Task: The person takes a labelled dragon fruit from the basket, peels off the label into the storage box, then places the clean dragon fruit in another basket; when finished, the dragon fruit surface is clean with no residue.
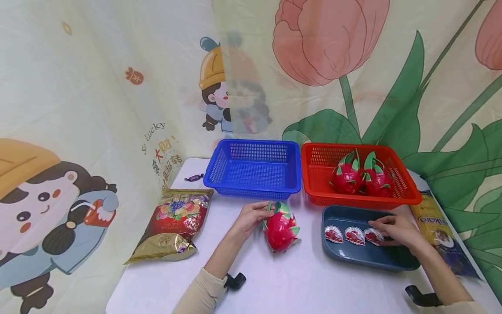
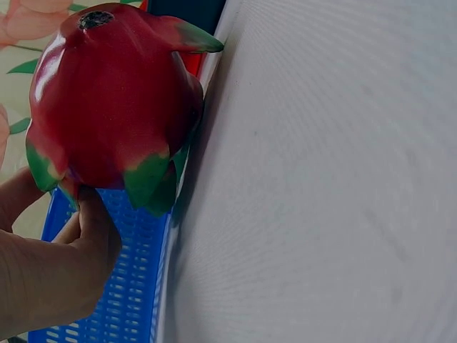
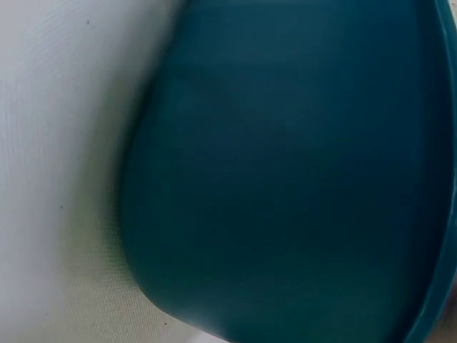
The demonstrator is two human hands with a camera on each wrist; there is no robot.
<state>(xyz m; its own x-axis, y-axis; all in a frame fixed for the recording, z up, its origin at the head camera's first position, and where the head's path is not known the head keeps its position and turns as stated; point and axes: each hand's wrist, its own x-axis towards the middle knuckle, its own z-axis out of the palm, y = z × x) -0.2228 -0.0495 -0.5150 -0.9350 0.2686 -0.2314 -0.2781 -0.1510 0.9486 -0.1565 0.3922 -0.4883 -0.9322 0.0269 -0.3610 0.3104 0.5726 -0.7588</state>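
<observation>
In the head view, my left hand point(image 1: 251, 218) pinches a red dragon fruit point(image 1: 280, 231) by its green leafy end. The fruit hangs with its leaves up, close over the white table. Its dark base spot faces the camera in the left wrist view, where the thumb and fingers of the hand point(image 2: 64, 250) meet at the leaves. My right hand point(image 1: 400, 233) reaches into a dark teal tray point(image 1: 364, 259), finger and thumb at the edges of the rightmost fruit-picture sticker point(image 1: 373, 237). Two similar stickers point(image 1: 354, 235) lie left of it. The right wrist view shows mostly the tray point(image 3: 285, 179).
A blue basket point(image 1: 255, 189) stands at the back, beside a red basket point(image 1: 353, 201) that holds two dragon fruits point(image 1: 347, 176). On the left lie a candy bag point(image 1: 172, 226) and a purple-wrapped candy point(image 1: 194, 178). A yellow and blue packet point(image 1: 439, 226) lies right of the tray.
</observation>
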